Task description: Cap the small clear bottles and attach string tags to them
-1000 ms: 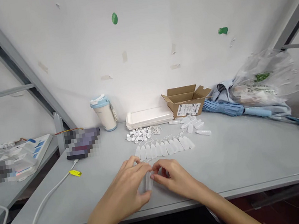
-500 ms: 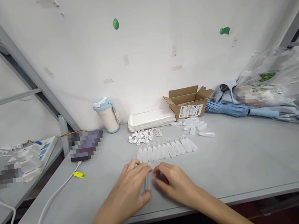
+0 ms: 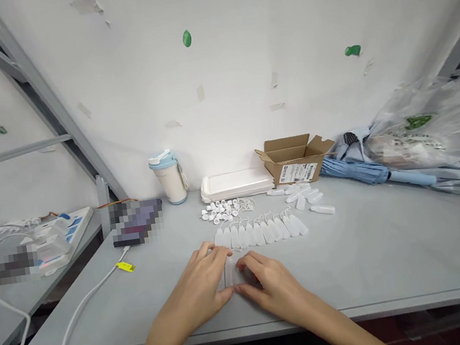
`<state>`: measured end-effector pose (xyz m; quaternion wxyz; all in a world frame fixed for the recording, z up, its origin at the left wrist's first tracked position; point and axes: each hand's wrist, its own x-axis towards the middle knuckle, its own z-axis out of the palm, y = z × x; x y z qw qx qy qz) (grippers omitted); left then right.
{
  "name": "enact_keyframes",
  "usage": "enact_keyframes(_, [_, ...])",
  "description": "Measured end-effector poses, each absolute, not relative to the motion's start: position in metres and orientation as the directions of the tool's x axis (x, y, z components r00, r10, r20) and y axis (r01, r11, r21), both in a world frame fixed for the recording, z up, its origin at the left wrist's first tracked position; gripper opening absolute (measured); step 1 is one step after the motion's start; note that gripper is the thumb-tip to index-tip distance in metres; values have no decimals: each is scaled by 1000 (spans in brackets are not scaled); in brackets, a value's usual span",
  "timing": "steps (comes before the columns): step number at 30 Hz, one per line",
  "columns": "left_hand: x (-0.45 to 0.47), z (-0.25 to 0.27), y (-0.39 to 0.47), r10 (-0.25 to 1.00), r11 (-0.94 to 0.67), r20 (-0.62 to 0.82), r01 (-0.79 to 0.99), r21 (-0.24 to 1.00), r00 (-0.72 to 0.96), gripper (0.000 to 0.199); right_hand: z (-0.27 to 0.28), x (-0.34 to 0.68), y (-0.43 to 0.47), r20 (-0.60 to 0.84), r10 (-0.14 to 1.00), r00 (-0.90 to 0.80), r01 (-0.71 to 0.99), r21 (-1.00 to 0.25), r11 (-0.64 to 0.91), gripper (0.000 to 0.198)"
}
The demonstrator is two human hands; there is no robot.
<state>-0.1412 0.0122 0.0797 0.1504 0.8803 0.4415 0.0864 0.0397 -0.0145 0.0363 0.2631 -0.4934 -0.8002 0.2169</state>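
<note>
Wall (image 3: 232,69), off-white and dotted with green stickers (image 3: 186,38) and tape scraps (image 3: 87,6), rises behind a wide grey desk (image 3: 377,249). At the desk's far right, a clear plastic bag (image 3: 438,103) sits beside a folded blue umbrella (image 3: 353,171). At the near edge, a person's two bare hands reach in from below. The left hand (image 3: 198,285) arches, thumb and fingertips apart, around the near and far ends of a small translucent bottle (image 3: 230,273) on the desk between the hands; whether it presses on the bottle cannot be told. The right hand (image 3: 273,280) has its thumb and curled forefinger spread, just beside the bottle's right side. Near the wall, from right to left, stand a cardboard box (image 3: 298,173) with raised flaps, a stack of flat white trays (image 3: 238,183) and a cream tumbler (image 3: 173,183) with a light blue lid (image 3: 162,161). Farther left lies a dark, partly pixelated device (image 3: 144,219) with a white cable (image 3: 83,301). Beyond the hands, a row of similar bottles (image 3: 260,234) has thin white tips, and loose bottles (image 3: 322,210) lie scattered before the box. Smallest are clustered white caps (image 3: 216,219) and, beside them, curly white strands (image 3: 246,204).
</note>
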Motion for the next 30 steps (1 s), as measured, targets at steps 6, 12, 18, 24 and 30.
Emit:
enact_keyframes(6, [-154, 81, 16, 830, -517, 3, 769, 376, 558, 54, 39, 37, -15, 173, 905, -389, 687, -600, 410, 29])
enact_keyframes(12, [-162, 78, 23, 831, -432, -124, 770, 469, 542, 57, 44, 31, -15, 131, 910, -393, 708, -589, 390, 41])
enact_keyframes(18, [-164, 73, 29, 807, -448, -125, 737, 506, 577, 50, 44, 29, -15, 119, 919, -376, 716, -593, 369, 42])
enact_keyframes(24, [-167, 70, 30, 804, -448, -124, 729, 518, 582, 50, 43, 27, -12, 122, 912, -391, 730, -562, 388, 36])
enact_keyframes(30, [-166, 73, 29, 809, -429, -135, 733, 528, 571, 55, 44, 27, -12, 115, 912, -394, 733, -559, 387, 39])
